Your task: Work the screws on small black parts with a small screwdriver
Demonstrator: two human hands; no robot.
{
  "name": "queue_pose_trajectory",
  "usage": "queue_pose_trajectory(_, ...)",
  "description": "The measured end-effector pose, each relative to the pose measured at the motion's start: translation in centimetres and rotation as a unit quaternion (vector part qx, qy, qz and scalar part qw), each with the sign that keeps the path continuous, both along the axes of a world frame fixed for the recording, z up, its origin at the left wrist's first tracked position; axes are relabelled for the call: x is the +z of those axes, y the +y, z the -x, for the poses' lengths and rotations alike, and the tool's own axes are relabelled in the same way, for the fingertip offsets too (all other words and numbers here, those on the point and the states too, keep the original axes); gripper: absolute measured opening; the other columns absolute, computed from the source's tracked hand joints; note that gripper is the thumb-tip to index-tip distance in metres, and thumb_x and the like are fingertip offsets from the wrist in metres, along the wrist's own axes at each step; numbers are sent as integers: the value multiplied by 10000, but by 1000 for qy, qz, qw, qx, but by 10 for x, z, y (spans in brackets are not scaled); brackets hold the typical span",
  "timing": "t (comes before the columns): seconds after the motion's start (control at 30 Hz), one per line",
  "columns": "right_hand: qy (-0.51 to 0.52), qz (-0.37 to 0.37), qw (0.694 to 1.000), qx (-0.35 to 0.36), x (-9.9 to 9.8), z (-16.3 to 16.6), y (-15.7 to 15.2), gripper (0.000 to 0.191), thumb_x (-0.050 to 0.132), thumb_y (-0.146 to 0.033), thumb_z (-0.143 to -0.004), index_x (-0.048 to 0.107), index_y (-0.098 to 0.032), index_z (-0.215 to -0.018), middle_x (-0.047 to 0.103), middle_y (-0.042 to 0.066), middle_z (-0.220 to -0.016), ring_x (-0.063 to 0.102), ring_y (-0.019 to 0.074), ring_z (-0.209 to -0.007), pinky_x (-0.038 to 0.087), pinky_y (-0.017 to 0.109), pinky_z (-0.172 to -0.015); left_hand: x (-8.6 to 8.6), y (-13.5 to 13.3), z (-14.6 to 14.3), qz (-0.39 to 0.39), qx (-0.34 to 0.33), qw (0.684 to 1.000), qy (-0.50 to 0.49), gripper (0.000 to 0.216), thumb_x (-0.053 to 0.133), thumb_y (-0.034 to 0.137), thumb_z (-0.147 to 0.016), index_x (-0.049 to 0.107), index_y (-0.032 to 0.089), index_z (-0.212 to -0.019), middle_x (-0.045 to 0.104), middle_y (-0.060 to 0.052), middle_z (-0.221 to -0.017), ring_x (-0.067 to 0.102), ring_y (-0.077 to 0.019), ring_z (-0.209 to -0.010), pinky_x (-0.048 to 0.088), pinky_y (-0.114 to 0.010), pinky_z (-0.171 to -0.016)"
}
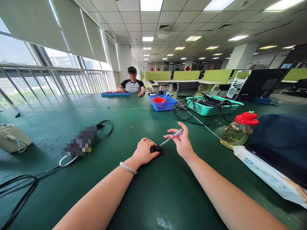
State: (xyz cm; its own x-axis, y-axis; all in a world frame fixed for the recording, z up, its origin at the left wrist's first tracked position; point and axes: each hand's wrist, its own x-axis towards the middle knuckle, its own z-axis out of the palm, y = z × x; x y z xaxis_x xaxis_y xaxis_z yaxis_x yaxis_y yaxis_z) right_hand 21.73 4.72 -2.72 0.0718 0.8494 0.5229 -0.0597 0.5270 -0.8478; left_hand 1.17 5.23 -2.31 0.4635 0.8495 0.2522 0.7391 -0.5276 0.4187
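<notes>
A small black plastic part (156, 149) lies on the green tabletop (153, 198), and my left hand (144, 151) grips it between thumb and fingers. What kind of part it is, I cannot make out. Slanting down to it from the right is a screwdriver (173, 136) with a clear handle. My right hand (182, 142) pinches that handle, with some fingers raised. The metal tip meets the right side of the black part, or comes very close to it. My left palm hides some of the part.
Ahead are a blue basket (165, 105) and a teal basket (203, 110) with black cables trailing out. A red-capped bottle (236, 135) and a white packet (263, 174) lie right. Left are a blurred dark object (81, 142) with cables and a pale case (13, 139). A person (132, 83) sits opposite.
</notes>
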Motion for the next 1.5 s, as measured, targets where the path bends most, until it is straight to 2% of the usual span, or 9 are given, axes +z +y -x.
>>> queue_pose_trajectory(0.27, 9, 5, 1000, -16, -1, -6, 2, 579, 608, -363, -901, 285, -352, -1381, 644, 27, -1106, 742, 208, -867, 489, 520, -967, 0, -2, 0, 3, 0, 1000, 0, 283, 733, 383, -785, 722, 244, -1032, 727, -59, -1147, 494, -331, -1274, 397, -504, -1096)
queue_pose_trajectory(0.77, 11, 1, 1000, -1, 1, -4, 0, 581, 632, -369, -895, 298, -353, -1370, 649, 27, -1108, 743, 215, -872, 479, 541, -986, 1, -2, 0, 8, 2, 1000, 7, 295, 745, 379, -783, 724, 237, -1041, 728, -59, -1146, 487, -335, -1279, 395, -506, -1098)
queue_pose_trajectory(1.3, 1, -3, 1000, 5, -2, -1, 0, 517, 602, -355, -914, 295, -353, -1329, 638, 30, -1134, 742, 203, -883, 466, 550, -1015, 2, -2, -1, 6, 0, 1000, 6, 289, 744, 381, -782, 722, 237, -1032, 729, -63, -1128, 494, -330, -1267, 402, -500, -1091)
queue_pose_trajectory(1.5, -17, -6, 1000, -5, -2, 1, 1, 578, 609, -386, -913, 280, -353, -1386, 653, 34, -1114, 743, 202, -835, 509, 525, -957, 2, -1, 0, 9, 2, 1000, 9, 302, 740, 400, -785, 717, 238, -1038, 727, -65, -1130, 493, -332, -1266, 412, -500, -1086)
